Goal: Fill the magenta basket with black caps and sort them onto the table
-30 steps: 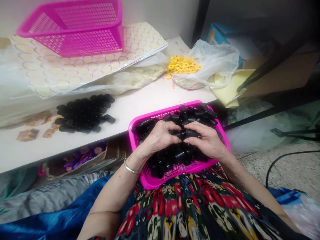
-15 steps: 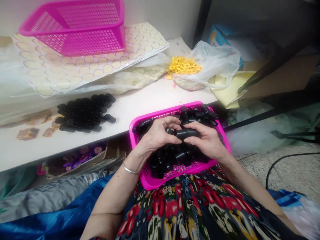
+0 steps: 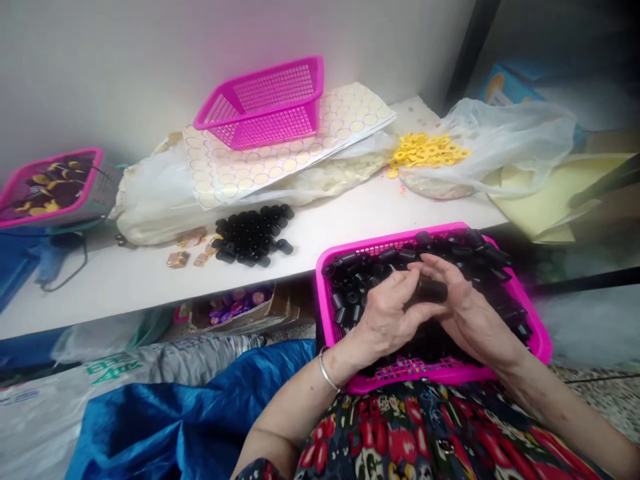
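Over the pink basket [image 3: 327,313] on my lap, both of my hands meet around a dark cylindrical plastic piece [image 3: 431,291]. My left hand [image 3: 390,313] is closed, its thumb and fingers pinching the piece from the left. From the right, my right hand [image 3: 465,303] curls round the same piece, partly covering its end. Many similar black cylindrical pieces [image 3: 350,297] fill the basket below. On the white table, a cluster of black pieces [image 3: 250,233] stands packed together, with one piece [image 3: 285,247] a little apart.
An empty pink basket [image 3: 273,110] sits on sheets of round stickers [image 3: 240,173] at the back. Yellow rings [image 3: 430,150] lie by a clear plastic bag [image 3: 510,140]. A filled basket [image 3: 55,180] and a blue glue gun [image 3: 53,257] are at left. Below is a cardboard box [image 3: 260,317].
The view has swung left, bringing the left-hand basket and the glue gun into sight. My hands have drawn closer together around the black piece.
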Demonstrator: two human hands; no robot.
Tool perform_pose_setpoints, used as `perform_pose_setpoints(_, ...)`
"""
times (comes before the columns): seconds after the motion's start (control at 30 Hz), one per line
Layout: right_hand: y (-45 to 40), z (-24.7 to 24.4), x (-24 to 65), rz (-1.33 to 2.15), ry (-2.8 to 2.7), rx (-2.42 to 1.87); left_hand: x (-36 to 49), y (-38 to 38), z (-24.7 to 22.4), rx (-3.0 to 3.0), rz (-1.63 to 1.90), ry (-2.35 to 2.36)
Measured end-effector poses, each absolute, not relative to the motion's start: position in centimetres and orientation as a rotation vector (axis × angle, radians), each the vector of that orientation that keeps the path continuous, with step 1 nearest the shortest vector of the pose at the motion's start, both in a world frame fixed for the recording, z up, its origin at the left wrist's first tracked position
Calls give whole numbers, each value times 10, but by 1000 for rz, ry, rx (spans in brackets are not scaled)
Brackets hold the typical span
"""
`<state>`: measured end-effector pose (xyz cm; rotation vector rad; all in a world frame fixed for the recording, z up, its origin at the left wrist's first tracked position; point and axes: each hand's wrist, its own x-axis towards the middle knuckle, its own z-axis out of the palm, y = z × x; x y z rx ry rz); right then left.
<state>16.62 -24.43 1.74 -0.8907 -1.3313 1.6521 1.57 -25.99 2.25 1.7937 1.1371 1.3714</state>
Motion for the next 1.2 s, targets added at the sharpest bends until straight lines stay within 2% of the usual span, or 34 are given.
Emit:
perform_pose_setpoints(0.13,-246,26,163,1598,-1595,-864,-9,-263,26,1837,1436,1283)
perform_pose_setpoints(0.3,-241,32,166,1284,-1713,-1045,-79,-257,18,1410,1649,2144)
perform_pose_setpoints(0.4,-238,30,169,1250,-1643,-1134,-120,-247,-2,1188,1534,2520)
perform_pose_setpoints(0.6,-241,29,169,1294,-1620,-1187,-161,-219,-32,1075,1180,2832)
perform_pose_setpoints(0.83,-239,29,171,1236,-1699,-1190,-177,-182,-28,1074,1107,2905)
perform_pose_setpoints(1.0,-233,28,168,1047,-2010,-1103,-173,-174,-24,1111,1092,2964)
perform_pose_setpoints(1.1,-229,26,162,878,-2268,-1028,-158,-183,-15,1134,1388,2808)
perform_pose_setpoints(1.2,-225,23,151,684,-2498,-1006,-135,-198,1,912,1824,2288)
